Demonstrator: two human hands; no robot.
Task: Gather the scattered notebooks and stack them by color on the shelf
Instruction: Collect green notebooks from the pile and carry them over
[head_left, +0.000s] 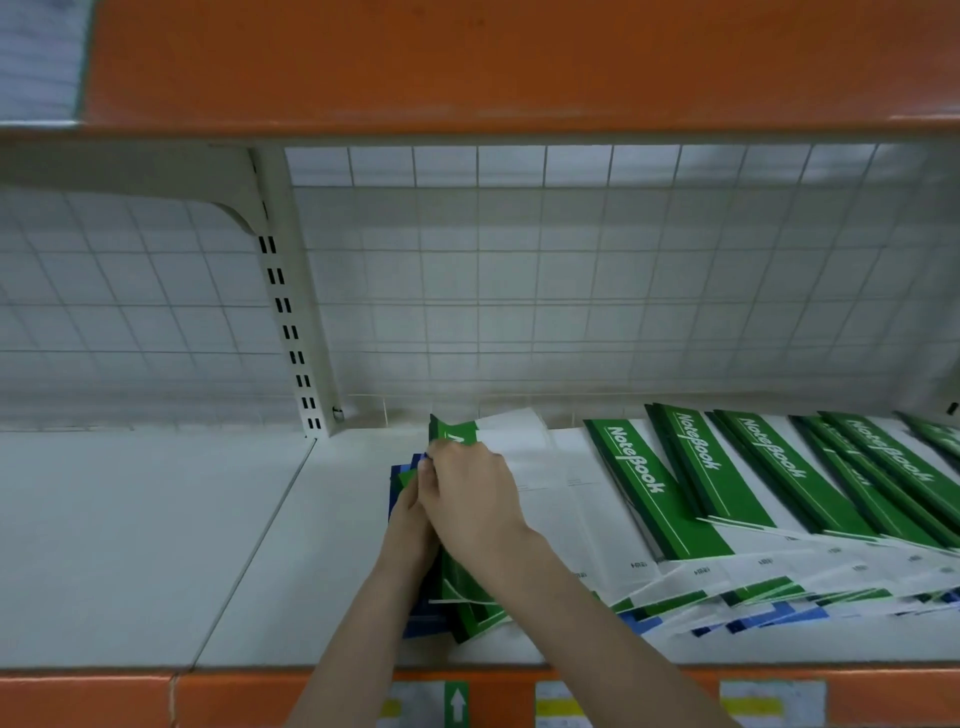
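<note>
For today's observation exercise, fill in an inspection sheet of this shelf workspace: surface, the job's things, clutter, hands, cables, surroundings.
Surface: white shelf board with an orange front edge, bare on the left part.
Job's things: green notebooks fanned in an overlapping row on the right; blue notebooks peek out beneath them; a mixed green and blue bundle stands at the centre.
Clutter: nothing seen.
Hands: left hand and right hand both grip the bundle.
Cables: nothing seen.
Surroundings: wire grid back panel, slotted upright, orange shelf above, price labels below.
</note>
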